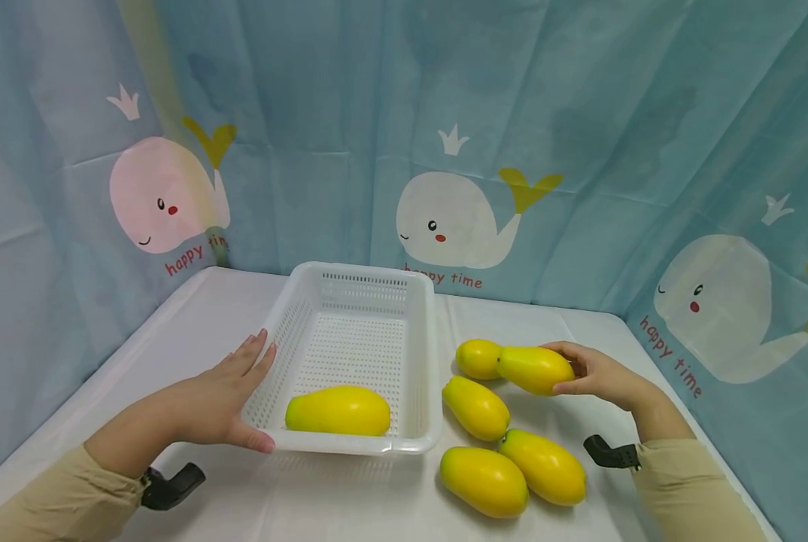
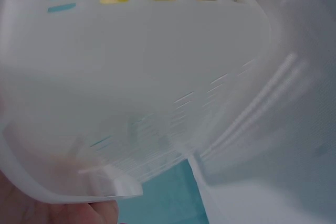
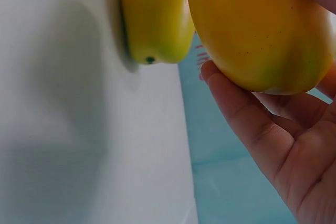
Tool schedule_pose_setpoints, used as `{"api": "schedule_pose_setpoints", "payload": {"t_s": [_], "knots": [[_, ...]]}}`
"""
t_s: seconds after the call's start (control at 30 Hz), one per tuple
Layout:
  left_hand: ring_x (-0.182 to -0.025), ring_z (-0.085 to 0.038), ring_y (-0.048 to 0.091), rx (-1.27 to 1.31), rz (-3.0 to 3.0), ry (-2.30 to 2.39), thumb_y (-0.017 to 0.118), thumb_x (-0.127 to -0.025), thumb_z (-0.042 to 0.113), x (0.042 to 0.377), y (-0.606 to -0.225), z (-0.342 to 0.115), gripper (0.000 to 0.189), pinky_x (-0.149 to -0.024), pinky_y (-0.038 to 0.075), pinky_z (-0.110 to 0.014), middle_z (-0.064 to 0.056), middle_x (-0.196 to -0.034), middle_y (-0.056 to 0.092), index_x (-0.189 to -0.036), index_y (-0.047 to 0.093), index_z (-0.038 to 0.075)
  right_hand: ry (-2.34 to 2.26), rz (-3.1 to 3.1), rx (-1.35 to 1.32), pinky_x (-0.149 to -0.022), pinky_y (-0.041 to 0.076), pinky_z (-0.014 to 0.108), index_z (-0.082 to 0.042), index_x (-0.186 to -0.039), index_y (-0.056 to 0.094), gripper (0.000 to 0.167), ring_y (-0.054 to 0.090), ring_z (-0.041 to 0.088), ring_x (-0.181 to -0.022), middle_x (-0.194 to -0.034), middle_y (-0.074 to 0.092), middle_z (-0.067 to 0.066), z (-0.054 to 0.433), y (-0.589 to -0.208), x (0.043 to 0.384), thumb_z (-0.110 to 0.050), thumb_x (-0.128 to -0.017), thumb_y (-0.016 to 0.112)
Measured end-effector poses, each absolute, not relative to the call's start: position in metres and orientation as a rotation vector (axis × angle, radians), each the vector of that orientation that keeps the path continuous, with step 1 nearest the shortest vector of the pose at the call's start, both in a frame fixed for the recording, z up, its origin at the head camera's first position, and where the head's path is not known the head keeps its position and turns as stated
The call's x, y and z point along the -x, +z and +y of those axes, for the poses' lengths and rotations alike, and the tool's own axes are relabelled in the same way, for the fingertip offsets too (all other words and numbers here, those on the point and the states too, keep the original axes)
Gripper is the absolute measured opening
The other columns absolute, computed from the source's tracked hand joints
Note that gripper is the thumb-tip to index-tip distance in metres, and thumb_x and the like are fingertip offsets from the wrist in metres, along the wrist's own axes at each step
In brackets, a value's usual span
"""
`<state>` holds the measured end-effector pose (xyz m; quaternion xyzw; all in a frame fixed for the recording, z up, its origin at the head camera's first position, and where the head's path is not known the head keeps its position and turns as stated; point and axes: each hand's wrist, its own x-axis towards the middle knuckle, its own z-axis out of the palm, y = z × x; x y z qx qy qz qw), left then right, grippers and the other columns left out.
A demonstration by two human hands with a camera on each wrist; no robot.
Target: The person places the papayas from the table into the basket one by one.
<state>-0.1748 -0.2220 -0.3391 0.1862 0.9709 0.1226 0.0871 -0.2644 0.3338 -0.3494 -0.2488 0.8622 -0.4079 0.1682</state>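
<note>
- The right hand (image 3: 296, 148) grips a yellow fruit (image 3: 257, 30), green-tinged and dark-specked near its lower end.
- A second yellow fruit (image 3: 157, 17) with a dark end spot lies on the white desk (image 3: 147, 156).
- Shadows darken the desk.
- Blue-green cloth (image 3: 226, 166) shows beyond.

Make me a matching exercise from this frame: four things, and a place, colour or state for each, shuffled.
Things:
1. left hand
2. curtain
3. basket
4. right hand

Matches:
A. light blue
B. white, one fruit inside
C. gripping another fruit
D. at the basket's left side

Pairs: 1-D, 2-A, 3-B, 4-C
</note>
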Motion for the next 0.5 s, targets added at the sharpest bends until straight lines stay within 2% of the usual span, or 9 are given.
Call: {"api": "schedule_pose_setpoints", "payload": {"t_s": [0.5], "knots": [[-0.137, -0.041, 0.000, -0.569, 2.905, 0.358, 0.063, -0.050, 0.078, 0.173, -0.337, -0.221, 0.135, -0.098, 0.018, -0.063, -0.019, -0.151, -0.009, -0.145, 0.009, -0.001, -1.185, 2.416, 0.807, -0.080, 0.051, 0.033, -0.010, -0.134, 0.038, 0.056, 0.054, 0.022, -0.095, -0.117, 0.050, 0.014, 0.320, -0.319, 0.274, -0.010, -0.085, 0.065]]}}
